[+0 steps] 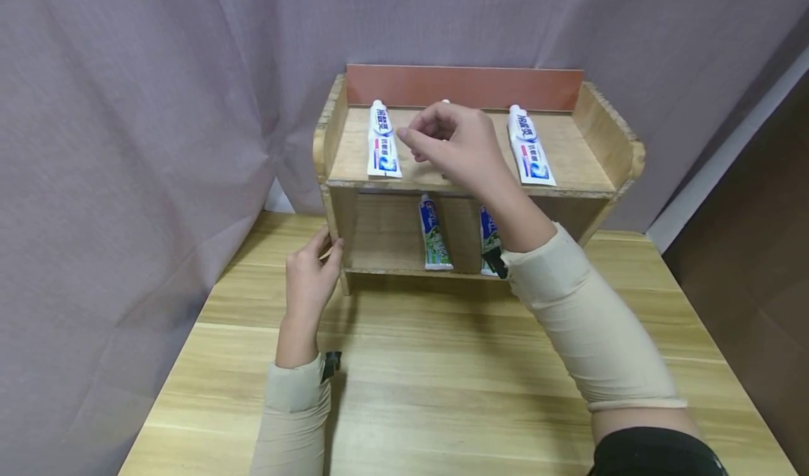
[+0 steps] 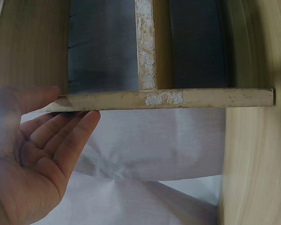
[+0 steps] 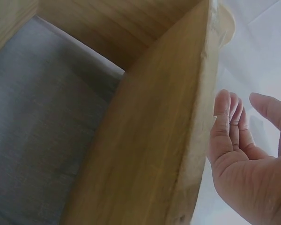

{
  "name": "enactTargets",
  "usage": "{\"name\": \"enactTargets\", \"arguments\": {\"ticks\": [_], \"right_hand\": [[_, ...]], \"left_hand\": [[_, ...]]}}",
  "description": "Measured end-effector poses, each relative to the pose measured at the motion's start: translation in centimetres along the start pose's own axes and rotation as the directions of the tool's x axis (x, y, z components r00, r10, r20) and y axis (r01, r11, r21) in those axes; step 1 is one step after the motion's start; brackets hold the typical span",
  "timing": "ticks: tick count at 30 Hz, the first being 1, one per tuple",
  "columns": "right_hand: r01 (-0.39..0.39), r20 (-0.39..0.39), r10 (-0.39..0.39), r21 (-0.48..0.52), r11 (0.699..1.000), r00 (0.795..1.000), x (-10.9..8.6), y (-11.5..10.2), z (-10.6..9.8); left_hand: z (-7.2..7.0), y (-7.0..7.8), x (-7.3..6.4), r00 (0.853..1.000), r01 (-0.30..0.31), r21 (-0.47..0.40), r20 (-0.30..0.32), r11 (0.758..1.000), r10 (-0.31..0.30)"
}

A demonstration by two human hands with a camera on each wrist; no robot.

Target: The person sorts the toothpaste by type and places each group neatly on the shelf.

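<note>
A small two-tier wooden shelf (image 1: 324, 128) stands on the table. My left hand (image 1: 310, 272) grips the edge of its left side panel; in the left wrist view the thumb lies on one face of the panel (image 2: 117, 100) and the fingers on the other. Over the top tier my right hand (image 1: 458, 142) hovers with loosely bent fingers and nothing in them, thumb apart from the fingers in the right wrist view. A white toothpaste tube (image 1: 383, 142) lies left of it, another white tube (image 1: 532, 149) right of it. Behind the hand a third tube (image 1: 445, 102) is mostly hidden.
On the lower tier lie a blue-green toothpaste tube (image 1: 435, 234) and a second one (image 1: 488, 230), partly covered by the right wrist. A reddish board (image 1: 464, 86) backs the top tier. Grey cloth (image 1: 158, 111) hangs behind the wood-grain table (image 1: 442, 378).
</note>
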State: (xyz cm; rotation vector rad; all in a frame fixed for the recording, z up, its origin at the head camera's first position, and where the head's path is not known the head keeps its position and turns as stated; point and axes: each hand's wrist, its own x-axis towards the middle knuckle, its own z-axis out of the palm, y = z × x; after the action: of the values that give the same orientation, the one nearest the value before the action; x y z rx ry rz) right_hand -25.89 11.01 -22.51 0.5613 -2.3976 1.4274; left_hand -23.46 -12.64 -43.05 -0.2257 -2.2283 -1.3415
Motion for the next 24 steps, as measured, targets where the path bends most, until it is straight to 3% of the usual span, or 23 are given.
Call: {"name": "enactTargets", "arguments": {"ticks": [10, 24], "right_hand": [[0.035, -0.038, -0.033, 0.043, 0.998, 0.999, -2.5, 0.3, -0.1], [0.035, -0.062, -0.028, 0.111, 0.993, 0.998, -3.6, 1.7, -0.3]], "left_hand": [[0.0, 0.0, 0.0, 1.0, 0.002, 0.005, 0.001, 1.0, -0.002], [0.1, -0.1, 0.0, 1.0, -0.005, 0.011, -0.003, 1.0, 0.005]]}}
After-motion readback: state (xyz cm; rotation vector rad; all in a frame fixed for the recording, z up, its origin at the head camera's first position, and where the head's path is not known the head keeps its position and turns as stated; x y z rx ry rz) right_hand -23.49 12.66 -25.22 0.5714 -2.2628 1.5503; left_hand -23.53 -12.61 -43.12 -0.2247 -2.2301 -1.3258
